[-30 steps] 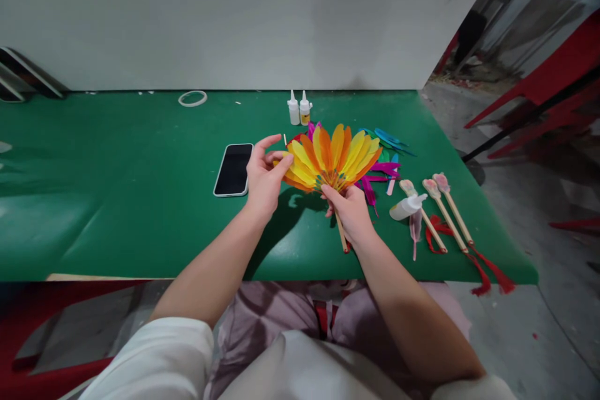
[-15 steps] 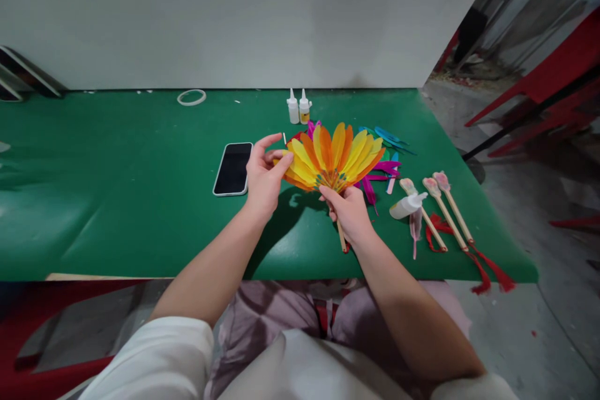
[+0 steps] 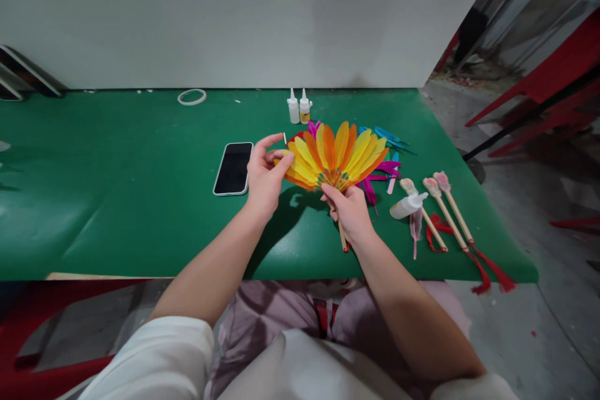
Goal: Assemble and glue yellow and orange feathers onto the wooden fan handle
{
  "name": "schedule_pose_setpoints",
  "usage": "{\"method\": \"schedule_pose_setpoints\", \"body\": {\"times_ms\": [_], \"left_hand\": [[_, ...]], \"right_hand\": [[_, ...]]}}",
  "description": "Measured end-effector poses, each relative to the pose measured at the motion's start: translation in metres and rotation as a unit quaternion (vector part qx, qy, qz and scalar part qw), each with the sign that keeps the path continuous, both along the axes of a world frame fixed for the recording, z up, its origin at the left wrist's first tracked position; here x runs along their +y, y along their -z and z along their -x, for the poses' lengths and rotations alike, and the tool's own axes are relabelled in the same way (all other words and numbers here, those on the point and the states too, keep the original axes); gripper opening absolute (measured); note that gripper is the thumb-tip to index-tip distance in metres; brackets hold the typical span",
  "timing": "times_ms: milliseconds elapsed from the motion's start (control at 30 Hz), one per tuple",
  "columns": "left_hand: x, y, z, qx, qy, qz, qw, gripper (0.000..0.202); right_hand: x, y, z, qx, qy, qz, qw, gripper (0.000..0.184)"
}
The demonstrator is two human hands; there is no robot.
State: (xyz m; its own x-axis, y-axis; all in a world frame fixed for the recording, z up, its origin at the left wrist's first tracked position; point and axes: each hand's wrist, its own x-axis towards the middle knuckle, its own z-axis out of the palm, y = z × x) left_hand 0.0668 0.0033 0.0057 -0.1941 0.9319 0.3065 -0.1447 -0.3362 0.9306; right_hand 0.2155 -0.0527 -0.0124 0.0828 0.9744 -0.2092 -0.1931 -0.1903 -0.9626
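Note:
A fan of yellow and orange feathers (image 3: 337,153) is spread above the table, its wooden handle (image 3: 342,236) slanting down below my right hand. My right hand (image 3: 349,209) grips the fan at its base, thumb on the front where the feathers meet. At the fan's left edge, the thumb and a finger of my left hand (image 3: 267,172) pinch the outermost feathers, while its index finger stretches out above them. Behind the fan lie loose magenta feathers (image 3: 388,167) and blue feathers (image 3: 391,136), partly covered by it.
A phone (image 3: 233,169) lies left of my left hand. Two small glue bottles (image 3: 294,110) stand at the back. On the right, another glue bottle (image 3: 407,205) lies tipped by several wooden handles (image 3: 447,215) with red tassels (image 3: 499,275). A white ring (image 3: 192,97) rests near the wall.
The fan has shifted and turned very slightly to the right, with my right thumb a touch higher. Both hands keep their hold; the things on the table have not moved.

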Motion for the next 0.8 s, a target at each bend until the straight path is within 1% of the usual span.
{"method": "schedule_pose_setpoints", "body": {"times_ms": [267, 467, 567, 667, 733, 800], "left_hand": [[-0.0007, -0.0013, -0.0011, -0.007, 0.003, 0.009, 1.0, 0.041], [-0.0008, -0.0004, -0.0004, 0.008, -0.001, 0.01, 1.0, 0.04], [-0.0009, 0.0, -0.0003, -0.001, -0.006, 0.008, 1.0, 0.034], [-0.0019, -0.0004, -0.0012, -0.02, 0.006, 0.015, 1.0, 0.024], [-0.0029, -0.0007, -0.0025, -0.027, 0.015, 0.023, 0.999, 0.024], [-0.0037, -0.0006, -0.0039, -0.021, 0.025, 0.034, 0.999, 0.03]], "right_hand": [[-0.0001, -0.0021, 0.0007, 0.003, 0.007, 0.01, 1.0, 0.033], [0.0, -0.0003, -0.0008, 0.011, -0.021, 0.003, 1.0, 0.031], [0.0, 0.0013, -0.0006, 0.027, -0.033, 0.0, 0.999, 0.031], [-0.0002, 0.0024, -0.0003, 0.036, -0.036, -0.004, 0.999, 0.03], [-0.0002, 0.003, -0.0001, 0.039, -0.038, -0.004, 0.999, 0.03], [0.0, 0.0036, 0.0001, 0.042, -0.042, -0.001, 0.998, 0.03]]}}
